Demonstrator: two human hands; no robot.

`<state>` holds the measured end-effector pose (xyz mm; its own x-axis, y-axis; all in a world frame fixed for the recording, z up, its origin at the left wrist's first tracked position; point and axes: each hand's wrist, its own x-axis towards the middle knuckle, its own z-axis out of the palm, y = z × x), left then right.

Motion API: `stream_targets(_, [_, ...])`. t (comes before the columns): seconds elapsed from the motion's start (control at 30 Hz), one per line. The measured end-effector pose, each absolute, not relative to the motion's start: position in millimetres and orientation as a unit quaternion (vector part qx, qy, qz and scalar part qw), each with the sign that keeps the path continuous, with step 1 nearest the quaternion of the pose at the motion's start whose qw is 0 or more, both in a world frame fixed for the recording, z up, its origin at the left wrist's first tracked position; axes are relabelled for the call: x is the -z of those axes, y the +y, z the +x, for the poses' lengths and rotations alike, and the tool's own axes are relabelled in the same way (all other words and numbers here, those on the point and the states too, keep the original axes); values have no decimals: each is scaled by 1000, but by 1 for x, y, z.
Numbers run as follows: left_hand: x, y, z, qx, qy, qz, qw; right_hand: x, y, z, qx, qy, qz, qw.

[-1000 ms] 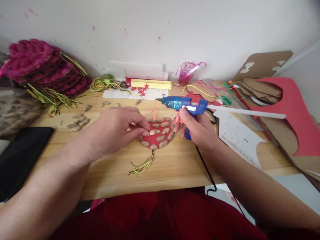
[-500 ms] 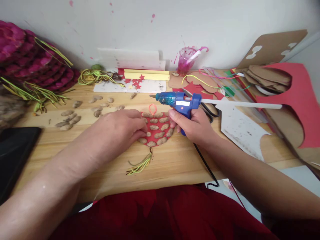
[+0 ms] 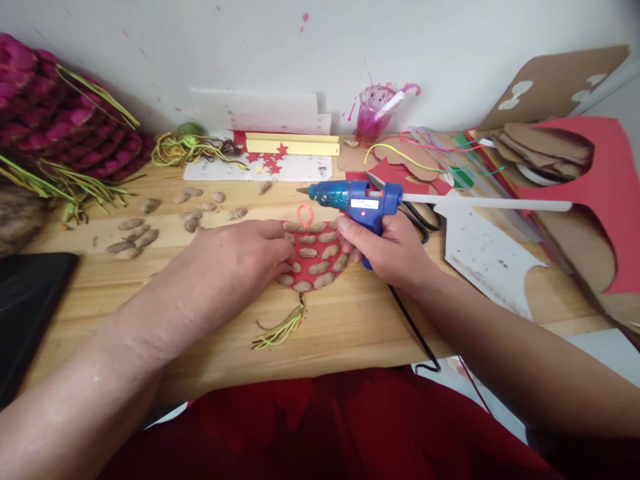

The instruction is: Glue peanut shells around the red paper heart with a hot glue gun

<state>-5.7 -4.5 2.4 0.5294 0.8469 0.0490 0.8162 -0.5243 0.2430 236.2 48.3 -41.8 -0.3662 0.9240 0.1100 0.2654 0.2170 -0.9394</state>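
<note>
A red piece (image 3: 324, 267) covered with rows of peanuts lies on the wooden table, with an orange loop (image 3: 305, 215) at its top and a yellow-green tassel (image 3: 280, 330) at its bottom. My left hand (image 3: 255, 250) is at its left edge, fingers pressed together; whatever they hold is hidden. In my right hand (image 3: 383, 250) is a blue glue gun (image 3: 367, 203), its nozzle pointing left above the orange loop. The fingertips of that hand touch the right edge of the red piece. A long white glue stick (image 3: 485, 200) sticks out behind the gun.
Loose peanuts (image 3: 134, 235) lie left of my left hand. Red stars (image 3: 273, 162) rest on white card at the back, near a pink-stained cup (image 3: 373, 120). Cardboard and red sheets (image 3: 627, 200) fill the right side. A black object (image 3: 35, 313) is at the left; the gun's cable (image 3: 413, 327) hangs forward.
The view has shifted slightly. Both hands stay almost where they were on the red piece, and the glue gun is still in my right hand.
</note>
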Motion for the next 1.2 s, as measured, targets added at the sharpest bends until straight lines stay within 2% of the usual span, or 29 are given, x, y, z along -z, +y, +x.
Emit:
stream_targets(0.1, [-3, -4, -5, -49, 474, 877, 68, 41, 48, 236, -451, -695, -426, 364])
stream_targets(0.3, [-2, -3, -4, -56, 501, 858, 98, 39, 48, 236, -450, -697, -425, 361])
stream_targets(0.63, [-6, -3, 0, -29, 481, 874, 62, 37, 48, 237, -464, -690, -430, 350])
stream_targets(1.03, [-15, 9, -15, -118, 516, 840, 114, 38, 47, 235, -471, -684, -430, 354])
stream_targets(1.2, [-13, 10, -16, -107, 506, 846, 126, 37, 48, 234, -475, -680, -421, 368])
